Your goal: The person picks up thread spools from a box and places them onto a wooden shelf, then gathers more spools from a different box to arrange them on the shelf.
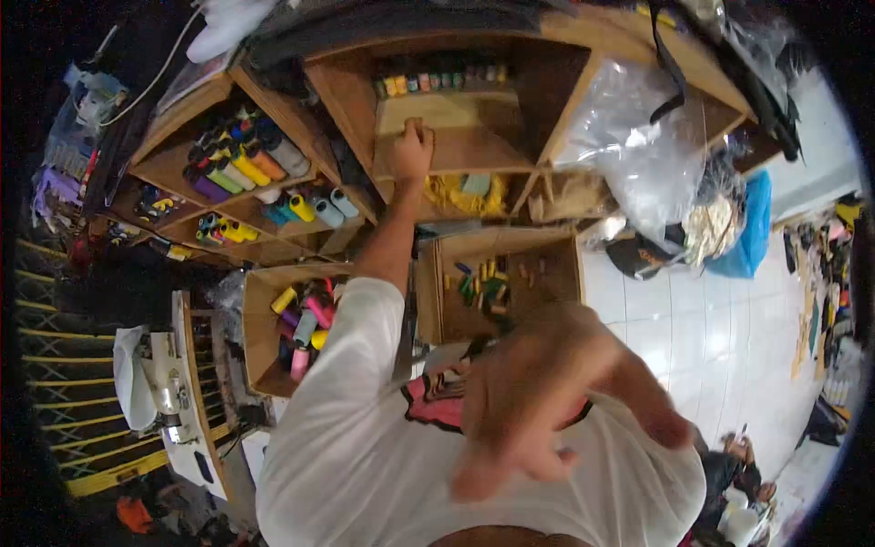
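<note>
Nearest to the camera, the right hand (547, 387) is being held over the white shirt (346, 456), and it is being shown blurred. Its fingers are being held apart and nothing is being seen between them, so this grip is being judged as released.

A little farther, two cardboard boxes are being seen. In the left box (258, 328), large thread cones (305, 328) are being held in a loose heap; in the middle box (430, 296), small spools (492, 271) are being contained, lying scattered.

Farther, the left hand (415, 150) is being held inside the upper compartment (483, 118), over its wooden board, with the fingers being curled. Whether a spool is being grasped, or the grip is only being clenched, cannot be told.

Farthest, at the back of this compartment, a row of small spools (446, 81) is being supported, apart from the hand. The work at this row is being judged as the step in hand. For the next move, a straight reach toward the back and a light pinch are probably being called for, so that neighbouring spools are not being knocked over
</note>
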Demonstrator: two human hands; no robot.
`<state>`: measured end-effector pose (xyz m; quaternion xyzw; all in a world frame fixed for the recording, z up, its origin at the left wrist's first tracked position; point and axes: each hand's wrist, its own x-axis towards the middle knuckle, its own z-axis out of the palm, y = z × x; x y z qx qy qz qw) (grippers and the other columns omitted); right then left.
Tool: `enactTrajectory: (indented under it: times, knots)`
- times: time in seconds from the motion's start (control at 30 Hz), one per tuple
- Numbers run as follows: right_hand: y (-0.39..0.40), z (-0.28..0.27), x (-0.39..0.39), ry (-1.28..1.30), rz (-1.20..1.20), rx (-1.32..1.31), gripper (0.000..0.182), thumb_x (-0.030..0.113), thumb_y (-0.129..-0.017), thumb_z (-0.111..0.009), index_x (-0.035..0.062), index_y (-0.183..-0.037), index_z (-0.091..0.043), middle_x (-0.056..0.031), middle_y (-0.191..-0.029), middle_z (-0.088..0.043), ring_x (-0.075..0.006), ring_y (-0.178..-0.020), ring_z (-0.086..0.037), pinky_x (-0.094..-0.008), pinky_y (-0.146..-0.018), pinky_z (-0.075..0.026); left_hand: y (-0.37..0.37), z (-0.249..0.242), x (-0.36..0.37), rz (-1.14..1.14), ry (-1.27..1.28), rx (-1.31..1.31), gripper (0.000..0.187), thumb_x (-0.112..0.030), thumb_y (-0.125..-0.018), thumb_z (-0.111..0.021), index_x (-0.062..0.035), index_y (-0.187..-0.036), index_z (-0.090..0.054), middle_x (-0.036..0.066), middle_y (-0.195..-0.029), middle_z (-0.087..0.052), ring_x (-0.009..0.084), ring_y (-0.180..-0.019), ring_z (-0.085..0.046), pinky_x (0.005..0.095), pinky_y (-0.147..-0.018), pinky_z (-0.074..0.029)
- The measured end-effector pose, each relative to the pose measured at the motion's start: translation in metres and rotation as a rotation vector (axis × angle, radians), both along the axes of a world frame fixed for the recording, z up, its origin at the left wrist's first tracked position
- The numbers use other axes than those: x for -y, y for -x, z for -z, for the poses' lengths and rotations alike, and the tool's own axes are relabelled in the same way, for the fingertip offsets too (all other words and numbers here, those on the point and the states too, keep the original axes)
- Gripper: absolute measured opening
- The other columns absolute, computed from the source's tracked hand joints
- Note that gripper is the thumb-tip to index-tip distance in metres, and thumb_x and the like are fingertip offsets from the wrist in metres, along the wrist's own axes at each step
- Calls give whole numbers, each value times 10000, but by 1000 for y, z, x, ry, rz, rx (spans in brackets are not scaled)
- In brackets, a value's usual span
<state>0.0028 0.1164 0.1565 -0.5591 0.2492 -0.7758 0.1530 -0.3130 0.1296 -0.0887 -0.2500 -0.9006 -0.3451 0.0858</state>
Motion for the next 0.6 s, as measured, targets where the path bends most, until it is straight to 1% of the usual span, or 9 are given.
enactTrajectory:
  times: [0.07, 0.13, 0.17, 0.23, 0.33, 0.43, 0.53, 0.57, 0.6]
  knots:
    - [-20, -18, 5, 1, 112, -121, 835, 564, -852, -613, -14, -1368, -299, -38, -691, -523, -135, -538, -479, -254, -486, -343, -4, -4, 1, -29, 104, -7, 398, -336, -941, -535, -18, -1175, -586, 130, -579, -576, 251, -437, -521, 395, -435, -455]
    - [-42, -30, 8, -5, 250, -199, 746, 559, -872, -585, 8, -1323, -362, -36, -675, -504, -136, -517, -466, -262, -468, -331, 14, 18, -6, -43, 215, -57, 391, -343, -920, -554, -25, -1142, -603, 122, -587, -588, 255, -448, -535, 394, -445, -462]
    - [-51, -33, 9, -4, 318, -229, 704, 557, -882, -571, 19, -1300, -393, -35, -667, -494, -137, -507, -459, -266, -458, -324, 10, 20, -3, -54, 202, -102, 378, -342, -913, -561, -33, -1124, -611, 124, -592, -596, 256, -463, -551, 391, -451, -466]
    - [-73, -36, 12, -5, 437, -286, 627, 551, -901, -544, 41, -1255, -456, -33, -651, -476, -138, -486, -446, -274, -439, -312, 3, 7, -4, -72, 167, -203, 351, -341, -900, -575, -50, -1088, -625, 127, -602, -613, 257, -492, -582, 385, -463, -475]
    - [-105, -36, 16, 6, 578, -334, 538, 544, -931, -502, 73, -1188, -550, -30, -627, -447, -140, -454, -427, -286, -411, -292, -15, -13, 1, -55, 224, -221, 374, -342, -895, -587, -70, -1151, -607, 110, -586, -606, 269, -502, -585, 385, -476, -475]
    - [-133, -25, 12, -1, 667, -379, 523, 555, -955, -451, 86, -1101, -632, -25, -628, -447, -138, -443, -433, -298, -391, -287, 43, 45, -9, 238, -14, -142, 399, -336, -918, -569, -71, -1216, -572, 71, -552, -574, 285, -481, -553, 385, -479, -463]
    - [-170, -5, 4, 108, 751, -367, 403, 530, -978, -422, 229, -1175, -604, -39, -626, -472, -125, -430, -432, -289, -390, -293, 44, 39, -2, 279, 214, -73, 434, -338, -945, -547, -48, -1267, -532, 66, -618, -588, 274, -510, -544, 367, -524, -464]
    - [-185, 6, 0, 159, 782, -354, 373, 521, -986, -412, 276, -1199, -595, -44, -626, -480, -121, -426, -432, -286, -390, -295, 40, 40, 3, 390, 56, -61, 454, -340, -962, -532, -7, -1271, -520, 90, -735, -607, 229, -590, -564, 358, -581, -464]
    - [-202, 20, -4, 203, 846, -306, 351, 505, -979, -450, 300, -1235, -571, -46, -618, -514, -116, -430, -447, -276, -395, -301, 24, 31, 8, 421, 73, 2, 455, -335, -964, -530, -10, -1281, -513, 91, -755, -602, 226, -614, -566, 363, -598, -468]
